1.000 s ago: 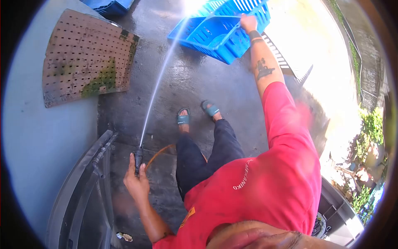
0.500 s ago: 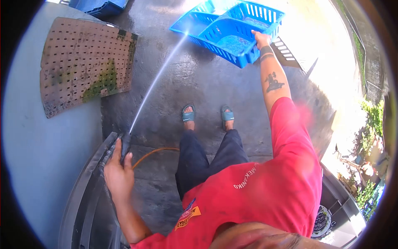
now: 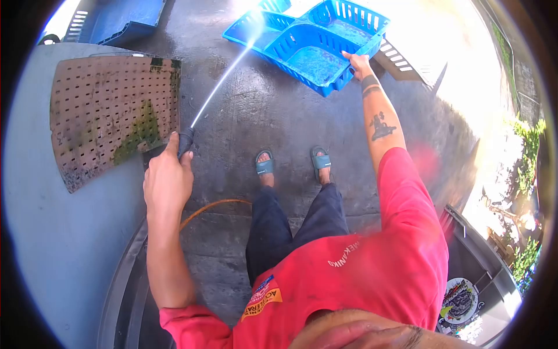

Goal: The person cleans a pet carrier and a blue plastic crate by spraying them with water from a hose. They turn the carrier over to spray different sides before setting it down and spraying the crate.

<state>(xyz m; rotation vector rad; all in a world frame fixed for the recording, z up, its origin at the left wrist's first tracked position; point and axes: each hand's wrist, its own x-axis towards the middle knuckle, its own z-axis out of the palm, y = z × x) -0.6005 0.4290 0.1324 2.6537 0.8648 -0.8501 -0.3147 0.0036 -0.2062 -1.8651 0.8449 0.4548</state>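
My left hand (image 3: 167,180) is wrapped round a dark spray nozzle (image 3: 185,139). A straight water jet (image 3: 224,78) shoots from it up and to the right. The jet strikes the left part of a blue plastic basket (image 3: 325,58), where it breaks into white spray. Slotted sides and inner dividers split the basket into several compartments. My right hand (image 3: 359,63) grips the basket by its near right rim and holds it out at arm's length. An orange hose (image 3: 215,203) curves behind my left forearm; where it joins the nozzle is hidden.
On the left, a brown perforated panel (image 3: 110,110) with green stains stands by a pale wall (image 3: 29,203). Another blue container (image 3: 122,23) lies beyond it. Wet concrete (image 3: 232,122) surrounds my slippers. A dark bin-like object (image 3: 476,262) stands at the lower right; plants grow beyond it.
My left hand and the nozzle have moved up and slightly right, closer to the basket. The basket has shifted a little left in view, still in my right hand. Water keeps hitting it.
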